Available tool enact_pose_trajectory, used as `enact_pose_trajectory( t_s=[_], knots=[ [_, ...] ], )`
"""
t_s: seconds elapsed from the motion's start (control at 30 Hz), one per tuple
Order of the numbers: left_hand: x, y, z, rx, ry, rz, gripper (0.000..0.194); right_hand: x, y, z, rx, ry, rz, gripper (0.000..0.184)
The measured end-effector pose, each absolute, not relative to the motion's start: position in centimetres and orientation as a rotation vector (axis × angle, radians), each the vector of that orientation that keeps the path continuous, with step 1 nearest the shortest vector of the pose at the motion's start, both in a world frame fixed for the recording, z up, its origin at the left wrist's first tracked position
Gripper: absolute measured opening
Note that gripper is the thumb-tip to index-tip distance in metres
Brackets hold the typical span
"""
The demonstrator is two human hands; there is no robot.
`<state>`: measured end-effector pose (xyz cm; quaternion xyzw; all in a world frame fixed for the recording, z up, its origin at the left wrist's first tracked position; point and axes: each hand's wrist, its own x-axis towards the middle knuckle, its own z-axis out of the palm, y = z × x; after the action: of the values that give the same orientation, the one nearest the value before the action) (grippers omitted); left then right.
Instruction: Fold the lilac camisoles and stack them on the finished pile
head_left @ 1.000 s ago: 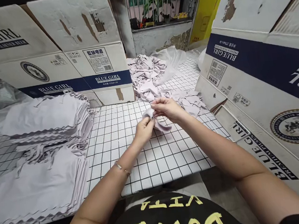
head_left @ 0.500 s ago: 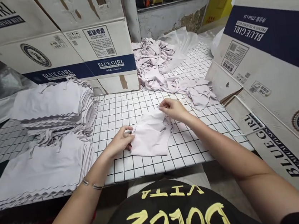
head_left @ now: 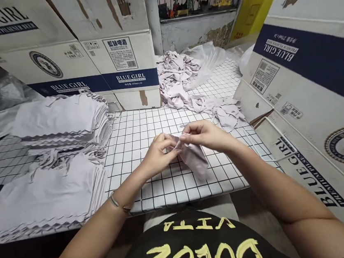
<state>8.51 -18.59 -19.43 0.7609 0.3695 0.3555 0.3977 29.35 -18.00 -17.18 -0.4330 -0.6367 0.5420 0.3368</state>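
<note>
A pale pink piece of clothing point(head_left: 194, 161) hangs bunched between my two hands, just over the checked table cover point(head_left: 154, 189). My left hand point(head_left: 160, 153) pinches its upper edge between thumb and fingers. Close beside it, my right hand point(head_left: 206, 135) grips the same edge with thumb and forefinger, the fingertips almost meeting those of the left. The garment's lower part droops below the right hand, and its exact kind cannot be made out. To the left lie a front stack of flat pale garments point(head_left: 51, 192) and a rear stack point(head_left: 55, 117), both with wavy edges and thin straps.
A tall white carton point(head_left: 132, 86) stands at the back left, another large carton point(head_left: 307, 88) at the right. Between them lies a loose heap of pink garments point(head_left: 180, 68), trailing forward to the right, with clear plastic point(head_left: 210, 56) beside it. A white wire frame point(head_left: 280, 137) leans at the right.
The garment lay spread on the table and is now lifted and bunched. My left hand has moved right and up, close to my right hand, which has moved slightly down.
</note>
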Motion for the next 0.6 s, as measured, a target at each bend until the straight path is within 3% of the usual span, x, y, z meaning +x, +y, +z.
enact_pose_trajectory(
  t_s=[0.23,0.33,0.6],
  knots=[
    [8.8,-14.3,-14.3,1.542,0.590,0.499,0.033,32.6,-14.5,-11.2,-0.977,-1.534,1.364,0.027],
    [8.4,-12.7,-14.1,1.537,0.564,0.379,0.028,33.6,-12.9,-9.6,-0.903,-1.408,1.392,0.022],
    [6.1,-10.7,-10.7,1.436,0.507,0.679,0.016,35.1,-11.1,-8.0,-0.805,-1.477,1.596,0.023]
  ],
)
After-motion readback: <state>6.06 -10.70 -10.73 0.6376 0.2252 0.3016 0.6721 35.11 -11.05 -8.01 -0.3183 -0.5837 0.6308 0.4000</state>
